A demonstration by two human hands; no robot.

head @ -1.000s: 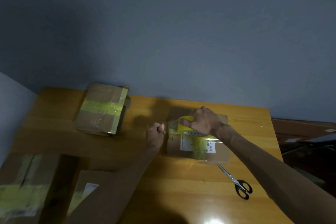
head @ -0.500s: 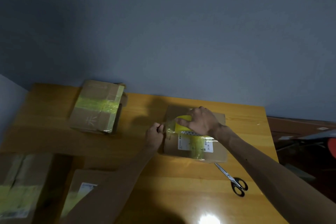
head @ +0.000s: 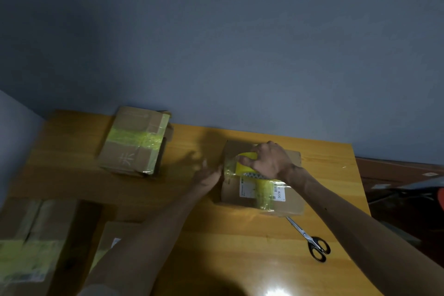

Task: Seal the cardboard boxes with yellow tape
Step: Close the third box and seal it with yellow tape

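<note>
Cardboard at the far left: a large box point(head: 31, 243) sits at the near-left corner, a band of yellow tape across its top, partly out of shot. Just right of it, a second box point(head: 110, 230) peeks out from under the left forearm, with a white label corner showing. Further back on the wooden table point(head: 228, 235), a taped box point(head: 134, 144) lies well apart from the action, with yellow-green tape across its middle and down its right edge.

Now the centre. The left hand point(head: 207, 176) reaches in. It's blurred, but the fingers look straight and close together, tips at the left edge of the centre box point(head: 231, 193). That's right where a strip of yellow tape point(head: 229, 168) folds over the edge. Whether they press on the strip or only touch it, I can't tell.

The centre box sits flat in the middle of the table, with a shipping label point(head: 247, 188) under glossy tape on its top. On top of it, the right hand point(head: 271, 161) has its fingers curled over the yellow tape roll point(head: 243, 163), thumb towards the camera, holding the roll down on the lid.

Off to the right, black-handled scissors point(head: 310, 240) lie on the table, blade tips just at the box's near-right corner. Behind it all is a grey-blue wall point(head: 240, 55).
</note>
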